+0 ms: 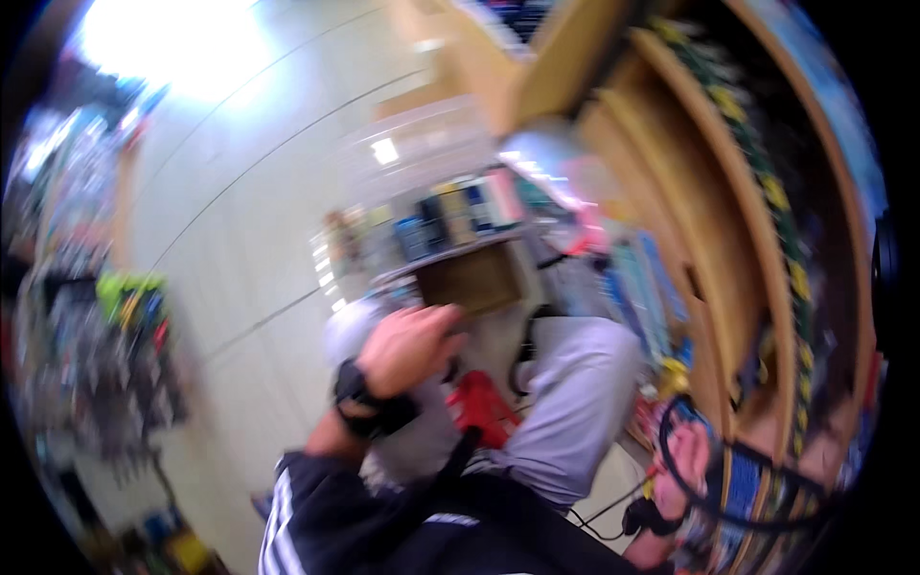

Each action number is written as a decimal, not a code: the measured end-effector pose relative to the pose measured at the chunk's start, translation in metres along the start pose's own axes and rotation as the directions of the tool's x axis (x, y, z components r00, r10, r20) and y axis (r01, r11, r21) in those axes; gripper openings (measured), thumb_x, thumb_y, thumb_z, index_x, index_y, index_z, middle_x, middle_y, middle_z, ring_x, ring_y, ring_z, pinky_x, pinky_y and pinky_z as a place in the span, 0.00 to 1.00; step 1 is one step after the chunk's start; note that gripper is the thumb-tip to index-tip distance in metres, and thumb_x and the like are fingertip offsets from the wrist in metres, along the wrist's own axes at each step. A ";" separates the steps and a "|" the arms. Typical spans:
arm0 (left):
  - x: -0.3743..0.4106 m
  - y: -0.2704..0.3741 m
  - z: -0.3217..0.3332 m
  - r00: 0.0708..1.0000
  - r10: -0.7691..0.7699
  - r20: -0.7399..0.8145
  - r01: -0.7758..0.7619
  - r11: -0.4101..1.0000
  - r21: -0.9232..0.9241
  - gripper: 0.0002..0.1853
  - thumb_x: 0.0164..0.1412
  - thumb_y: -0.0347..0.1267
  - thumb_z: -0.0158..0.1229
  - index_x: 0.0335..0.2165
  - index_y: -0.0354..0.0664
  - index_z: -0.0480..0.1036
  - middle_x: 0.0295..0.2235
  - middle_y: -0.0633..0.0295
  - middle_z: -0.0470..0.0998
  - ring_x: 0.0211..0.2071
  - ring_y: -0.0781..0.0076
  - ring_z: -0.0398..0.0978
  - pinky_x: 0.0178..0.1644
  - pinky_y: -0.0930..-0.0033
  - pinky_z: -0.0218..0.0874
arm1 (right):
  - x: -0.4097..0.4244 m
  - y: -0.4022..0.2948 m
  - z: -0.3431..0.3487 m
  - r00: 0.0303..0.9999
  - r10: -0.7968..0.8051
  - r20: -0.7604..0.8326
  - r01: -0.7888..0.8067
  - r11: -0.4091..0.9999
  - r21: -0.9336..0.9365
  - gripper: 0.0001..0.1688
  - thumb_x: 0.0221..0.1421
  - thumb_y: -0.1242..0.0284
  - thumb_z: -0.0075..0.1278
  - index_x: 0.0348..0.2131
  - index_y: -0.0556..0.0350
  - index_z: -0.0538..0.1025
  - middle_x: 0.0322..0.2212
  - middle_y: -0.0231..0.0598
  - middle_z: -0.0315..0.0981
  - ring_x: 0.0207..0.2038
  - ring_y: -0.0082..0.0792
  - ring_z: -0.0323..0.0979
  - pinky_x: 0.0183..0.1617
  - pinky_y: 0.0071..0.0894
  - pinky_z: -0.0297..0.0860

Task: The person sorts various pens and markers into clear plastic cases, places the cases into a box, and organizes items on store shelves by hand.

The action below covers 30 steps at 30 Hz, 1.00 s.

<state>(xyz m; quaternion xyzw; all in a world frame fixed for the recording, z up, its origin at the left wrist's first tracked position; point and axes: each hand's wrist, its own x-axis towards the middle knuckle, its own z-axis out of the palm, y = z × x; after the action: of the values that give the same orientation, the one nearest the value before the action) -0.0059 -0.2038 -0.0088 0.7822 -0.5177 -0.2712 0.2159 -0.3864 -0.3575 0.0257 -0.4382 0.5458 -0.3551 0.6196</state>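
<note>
My left hand [413, 348], with a black band on its wrist, hovers over my left knee. Its fingers are curled, and blur hides whether anything is in them. Just beyond it stands a brown open-topped box or tray [471, 282], beside a row of small upright boxes [453, 215]. Far to the right, my right hand [683, 463] is next to a loop of black cable [668, 453], near the shelves. Whether it grips the cable cannot be made out. Between my legs is a red object [481, 410], perhaps a stool seat.
Wooden shelving [690, 215] curves along the right side, with packaged goods [647, 280] in front. A clear plastic container [424, 147] stands ahead on the tiled floor [244, 215]. Blurred hanging goods [108, 366] and a lime-green holder [129, 295] line the left.
</note>
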 end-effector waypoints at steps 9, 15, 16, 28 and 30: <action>-0.037 -0.011 0.007 0.986 -0.046 -0.161 0.040 0.998 -0.043 0.13 0.54 0.37 0.57 0.35 0.40 0.71 0.29 0.51 0.76 0.34 0.50 0.75 0.38 0.54 0.66 | -0.025 0.017 0.051 0.867 0.129 0.481 -0.029 0.977 -0.210 0.12 0.62 0.65 0.43 0.39 0.55 0.66 0.19 0.28 0.59 0.16 0.20 0.56 0.17 0.19 0.54; -0.023 -0.019 0.011 0.981 -0.027 -0.193 0.022 0.999 -0.027 0.12 0.50 0.32 0.58 0.35 0.40 0.74 0.28 0.51 0.77 0.34 0.52 0.75 0.39 0.56 0.67 | -0.016 0.046 0.039 0.765 0.258 0.590 -0.045 0.935 -0.351 0.17 0.53 0.77 0.52 0.44 0.60 0.69 0.23 0.26 0.64 0.26 0.18 0.63 0.31 0.17 0.63; -0.018 -0.016 0.017 0.971 0.009 -0.241 -0.018 0.999 -0.038 0.12 0.49 0.30 0.58 0.35 0.40 0.75 0.28 0.52 0.77 0.33 0.54 0.75 0.38 0.57 0.67 | -0.018 0.048 0.025 0.803 0.217 0.556 0.059 0.898 -0.436 0.19 0.51 0.79 0.55 0.44 0.61 0.70 0.27 0.29 0.68 0.30 0.19 0.67 0.36 0.19 0.65; -0.022 0.004 0.025 0.978 -0.033 -0.204 0.045 0.997 0.059 0.09 0.55 0.29 0.56 0.37 0.40 0.73 0.31 0.58 0.77 0.35 0.60 0.74 0.42 0.63 0.63 | -0.039 0.059 -0.038 0.999 -0.030 -0.028 0.027 0.993 -0.112 0.13 0.64 0.67 0.43 0.38 0.59 0.73 0.16 0.22 0.58 0.19 0.13 0.56 0.21 0.15 0.52; -0.024 -0.001 0.024 0.981 -0.021 -0.191 0.035 0.997 0.068 0.10 0.55 0.29 0.56 0.38 0.40 0.73 0.31 0.58 0.77 0.36 0.60 0.73 0.43 0.63 0.63 | -0.026 0.048 -0.025 0.999 -0.047 -0.020 0.047 0.999 -0.002 0.13 0.65 0.67 0.42 0.42 0.58 0.71 0.16 0.21 0.56 0.17 0.13 0.52 0.20 0.14 0.49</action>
<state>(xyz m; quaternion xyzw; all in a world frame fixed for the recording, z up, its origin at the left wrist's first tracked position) -0.0281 -0.1828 -0.0234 0.8190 -0.4929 -0.1797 0.2325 -0.4172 -0.3203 -0.0104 -0.4480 0.5417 -0.3734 0.6053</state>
